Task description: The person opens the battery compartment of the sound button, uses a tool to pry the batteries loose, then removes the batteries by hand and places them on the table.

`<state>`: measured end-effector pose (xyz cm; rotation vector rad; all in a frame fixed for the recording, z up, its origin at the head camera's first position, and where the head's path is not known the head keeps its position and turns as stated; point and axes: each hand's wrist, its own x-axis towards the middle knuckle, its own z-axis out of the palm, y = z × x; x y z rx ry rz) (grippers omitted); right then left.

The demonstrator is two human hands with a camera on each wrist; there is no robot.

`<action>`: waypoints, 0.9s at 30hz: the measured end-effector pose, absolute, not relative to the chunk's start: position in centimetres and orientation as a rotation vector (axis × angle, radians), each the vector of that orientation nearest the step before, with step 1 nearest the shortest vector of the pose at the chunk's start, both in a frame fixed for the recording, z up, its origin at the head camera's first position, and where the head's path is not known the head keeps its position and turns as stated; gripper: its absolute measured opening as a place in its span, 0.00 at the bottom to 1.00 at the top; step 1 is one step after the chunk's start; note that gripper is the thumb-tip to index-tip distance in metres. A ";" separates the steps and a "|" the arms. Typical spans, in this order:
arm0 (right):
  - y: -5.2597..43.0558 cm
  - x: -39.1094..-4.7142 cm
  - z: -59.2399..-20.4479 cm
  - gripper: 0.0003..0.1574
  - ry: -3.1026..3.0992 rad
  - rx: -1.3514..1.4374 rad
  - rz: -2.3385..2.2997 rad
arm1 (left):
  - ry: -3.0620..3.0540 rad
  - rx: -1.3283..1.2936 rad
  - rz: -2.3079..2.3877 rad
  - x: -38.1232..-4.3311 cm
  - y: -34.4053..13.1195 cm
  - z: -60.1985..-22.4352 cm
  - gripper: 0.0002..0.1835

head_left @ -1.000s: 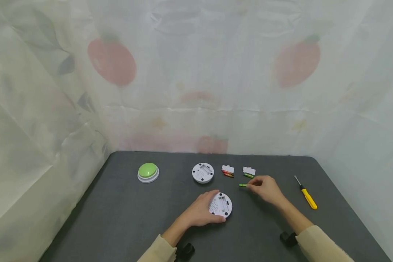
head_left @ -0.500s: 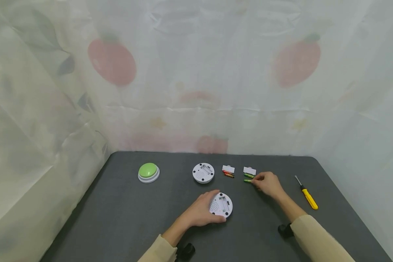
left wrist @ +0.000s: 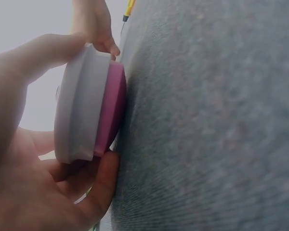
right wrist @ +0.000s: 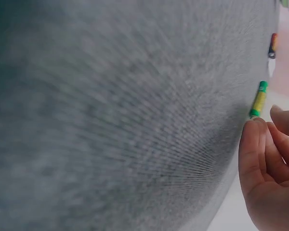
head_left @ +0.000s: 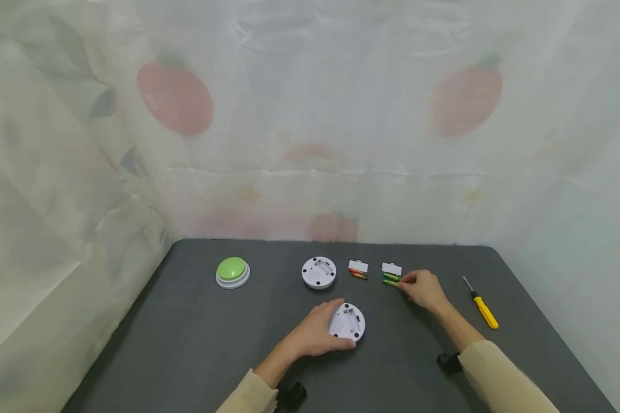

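Observation:
My left hand grips a round white push button by its rim. It is upside down with its battery compartment facing up; the left wrist view shows its pink dome underneath, close to the table. At the right, my right hand has its fingertips at the end of a green battery. In the right wrist view the thumb stands apart from that battery. Another green battery lies alongside it, below a white battery cover.
Behind sits a second overturned button, beside another white cover and red-orange batteries. A green-domed button stands upright at the left. A yellow-handled screwdriver lies on the grey table at the right.
My right hand has moved back and rightward, bringing the green battery from the open table to beside the other green one. The left hand and its button have stayed in place.

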<state>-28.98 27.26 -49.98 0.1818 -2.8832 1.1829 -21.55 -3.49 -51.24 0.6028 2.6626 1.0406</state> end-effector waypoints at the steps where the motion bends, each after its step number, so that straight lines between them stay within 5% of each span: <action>1: 27.2 -28.8 -49.9 0.11 -2.876 0.175 1.192 | 2.662 0.602 1.033 -21.6 -3.6 -51.2 0.53; 8: 26.6 -26.6 -49.4 0.13 -2.851 0.369 1.214 | 2.619 0.628 1.042 -21.8 -4.0 -50.7 0.57; 27: 19.5 -21.4 -49.7 0.41 -2.876 0.806 1.447 | 2.577 0.788 1.079 -21.9 -6.4 -49.0 0.48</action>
